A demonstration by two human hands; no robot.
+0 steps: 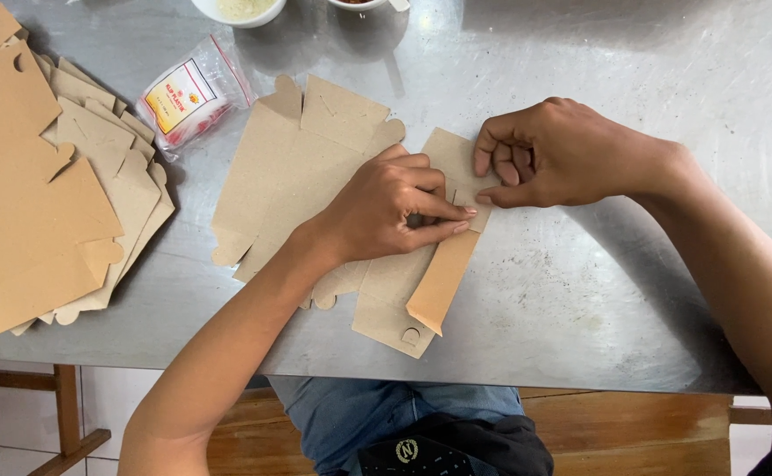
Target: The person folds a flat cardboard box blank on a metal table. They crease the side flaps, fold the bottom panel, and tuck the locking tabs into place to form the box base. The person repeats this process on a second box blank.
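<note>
Both grips pinched on flat cardboard box blank (pixel 333 167), left hand (pixel 386 211), right hand (pixel 562 154), steel table (pixel 633 291)

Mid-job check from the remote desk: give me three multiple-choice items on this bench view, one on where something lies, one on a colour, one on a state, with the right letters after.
1. Where does the stack of flat cardboard blanks lie?
A. at the table's left edge
B. under the right forearm
C. on the floor

2. What colour is the carton blank under the hands?
A. white
B. brown
C. blue

3. What state is the blank's side flap in?
A. torn off
B. lying fully flat
C. folded up from the table

Answers: 1 A, the stack sits far left on the metal table. 2 B, it is plain brown board. 3 C, the left hand and right hand pinch the fold, and the strip stands raised.
</note>
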